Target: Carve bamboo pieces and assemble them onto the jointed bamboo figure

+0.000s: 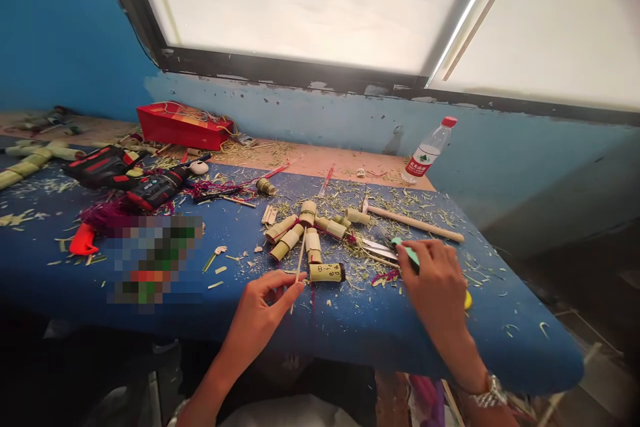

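My left hand [273, 297] pinches a thin bamboo stick [301, 257], its upper end touching a cluster of bamboo tube pieces [308, 213] threaded on dark red cord. A short bamboo tube with a drawn face [326, 272] lies just right of those fingertips. My right hand [434, 277] is closed round the green handle of what look like scissors [383, 251], whose metal blades point left toward the bamboo figure. Its fingers partly hide the handle. A yellow item [468, 300] shows beside that hand, mostly covered.
A hammer [415, 223] lies behind my right hand. A water bottle [425, 153] stands at the back right. On the left are a power drill [157, 188], an orange-red object [83, 240] and a red box [183, 128]. Bamboo shavings litter the blue table [240, 320].
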The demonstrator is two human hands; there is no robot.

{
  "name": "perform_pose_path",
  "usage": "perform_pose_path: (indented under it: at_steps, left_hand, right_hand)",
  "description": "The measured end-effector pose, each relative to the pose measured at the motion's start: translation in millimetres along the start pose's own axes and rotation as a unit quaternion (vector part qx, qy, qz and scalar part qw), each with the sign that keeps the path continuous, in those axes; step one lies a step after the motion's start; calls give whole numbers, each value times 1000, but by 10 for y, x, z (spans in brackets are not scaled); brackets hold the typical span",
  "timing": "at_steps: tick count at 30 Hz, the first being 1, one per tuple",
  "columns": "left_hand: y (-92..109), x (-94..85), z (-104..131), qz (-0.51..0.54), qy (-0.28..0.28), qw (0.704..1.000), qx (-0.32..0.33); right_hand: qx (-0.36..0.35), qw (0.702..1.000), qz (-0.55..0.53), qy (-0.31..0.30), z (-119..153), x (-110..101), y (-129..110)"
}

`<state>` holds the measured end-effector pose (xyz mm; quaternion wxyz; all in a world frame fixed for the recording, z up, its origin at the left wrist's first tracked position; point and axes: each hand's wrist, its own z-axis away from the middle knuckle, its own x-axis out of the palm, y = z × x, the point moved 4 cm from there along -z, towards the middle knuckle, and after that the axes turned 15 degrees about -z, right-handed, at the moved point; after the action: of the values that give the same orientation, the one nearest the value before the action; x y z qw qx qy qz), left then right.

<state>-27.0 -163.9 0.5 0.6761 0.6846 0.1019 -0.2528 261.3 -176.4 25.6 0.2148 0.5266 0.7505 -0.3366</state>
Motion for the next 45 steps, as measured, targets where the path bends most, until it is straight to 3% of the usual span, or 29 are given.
perform_pose_path:
  at_steps: [1, 3, 5, 7, 10, 12, 13, 19, 25, 27, 28, 31, 34, 36, 40, 45]
  left_hand:
    - [21, 19, -26, -1, -6, 1000, 0]
    - [80, 44, -75, -4, -15, 1000, 5]
    - [158, 47, -109, -8, -21, 1000, 20]
    - [240, 30, -115, -20, -22, 999, 46]
    - [331, -15, -87, -47, -21, 995, 90]
    - [345, -49, -66, -64, -25, 992, 108]
    - [339, -66, -61, -72, -30, 991, 112]
    - [260, -189, -87, -116, -56, 985, 113]
    - [271, -370, -63, -121, -6, 984, 130]
    - [286, -438, -146, -150, 21, 980, 132]
    - [308, -470, -228, -171, 39, 974, 141]
    - [408, -522, -635, -259, 84, 939, 210]
    - [435, -474, -1172, -318, 32, 902, 291]
    - [388, -410, -1475, -344, -57, 873, 342]
    - [224, -346, -1811, -391, -192, 833, 341]
    - [200, -350, -1840, -361, -209, 847, 330]
  right_hand:
    - [-18, 995, -100, -7, -3, 15, -191]
    - [-27, 954, -286, -80, 0, 122, -570]
    - [10, 914, -383, -131, -15, 253, -842]
    - [86, 872, -459, -147, -62, 375, -962]
    - [195, 760, -593, -180, -151, 515, -1006]
    - [222, 694, -655, -201, -208, 545, -1025]
    - [226, 678, -669, -202, -232, 541, -1025]
    - [263, 657, -694, -133, -275, 469, -896]
    - [308, 628, -709, -94, -230, 461, -797]
    - [309, 633, -704, -95, -220, 465, -803]
    - [301, 650, -692, -87, -217, 458, -807]
    - [237, 751, -615, -39, -189, 401, -847]
    - [127, 846, -514, -63, -88, 382, -988]
    - [26, 884, -451, -118, 20, 415, -1108]
    - [-137, 914, -346, -163, 210, 498, -1225]
    - [-195, 930, -271, -155, 232, 520, -1228]
